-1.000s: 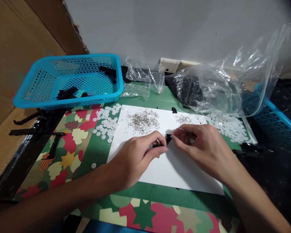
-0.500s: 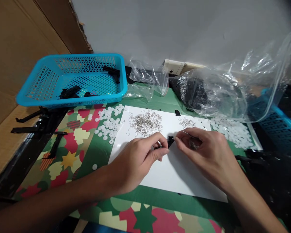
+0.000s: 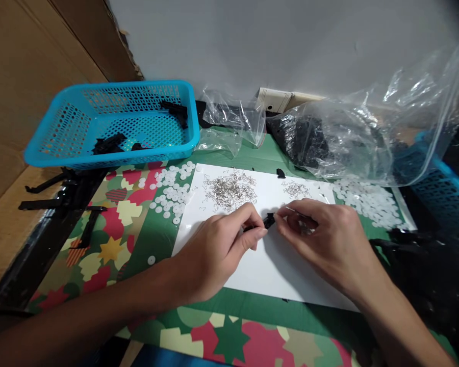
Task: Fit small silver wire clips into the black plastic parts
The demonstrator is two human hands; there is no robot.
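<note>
Over the white sheet point(image 3: 252, 265), my left hand point(image 3: 229, 244) pinches a small black plastic part point(image 3: 269, 220) between thumb and fingers. My right hand point(image 3: 321, 234) is closed at the other end of that part, its thumb and forefinger pressed together; what lies in its fingertips is too small to make out. Something clear and shiny shows under the curled fingers of the right hand. Behind the hands lie a big heap of tiny bent metal wire pieces point(image 3: 229, 190) and a smaller heap of them point(image 3: 295, 189).
White plastic discs point(image 3: 172, 196) lie left of the sheet, and a pile of white pieces point(image 3: 371, 204) lies right. A blue basket point(image 3: 115, 158) holds black parts. Clear plastic bags point(image 3: 352, 142) stand along the wall. Black parts point(image 3: 61, 205) rest at the left edge.
The black part between my hands is tilted a little differently and shows more. Both hands stay nearly in place; the view has shifted slightly.
</note>
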